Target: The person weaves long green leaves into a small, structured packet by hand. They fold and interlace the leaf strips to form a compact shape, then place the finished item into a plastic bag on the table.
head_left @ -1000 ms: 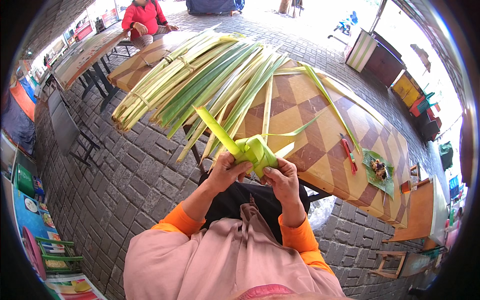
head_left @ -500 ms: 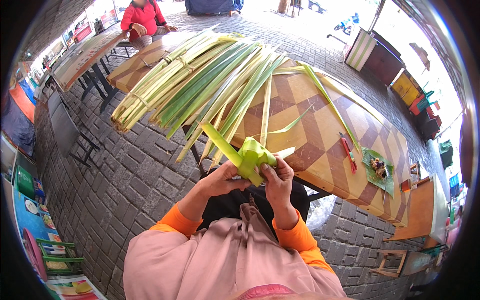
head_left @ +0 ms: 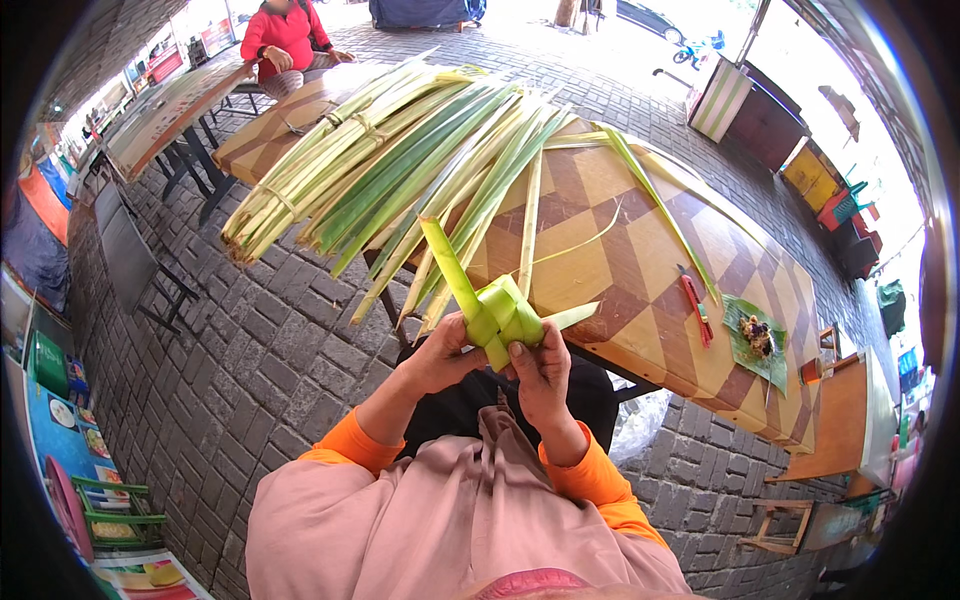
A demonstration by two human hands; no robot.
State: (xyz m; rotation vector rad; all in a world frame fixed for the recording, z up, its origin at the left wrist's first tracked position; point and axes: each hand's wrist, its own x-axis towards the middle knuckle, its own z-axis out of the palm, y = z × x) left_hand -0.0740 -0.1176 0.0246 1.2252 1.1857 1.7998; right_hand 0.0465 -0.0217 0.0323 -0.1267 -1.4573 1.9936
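Between my hands, just off the table's near edge, is a bright green woven palm-leaf pouch [head_left: 506,312]. One flat leaf end sticks up from it at the left, another points out to the right, and a thin strand curls over the tabletop. My left hand [head_left: 440,358] pinches the pouch's left side, its fingertips partly behind the weave. With the thumb pressed on the lower right of the weave, my right hand [head_left: 543,378] grips the other side. Beyond them, a large heap of long palm leaves [head_left: 400,160], some tied in bundles, lies across the table [head_left: 590,270].
To the right on the table lie a red cutter knife [head_left: 697,312], a loose leaf strip [head_left: 660,205] and a green leaf [head_left: 742,350] with dark food scraps on it. A person in red [head_left: 288,45] sits at the far left end. Black chairs [head_left: 135,250] stand at left.
The pouch has turned slightly, so its left leaf end now points more upward. My right hand has shifted a little left and lower, its thumb now lower on the weave.
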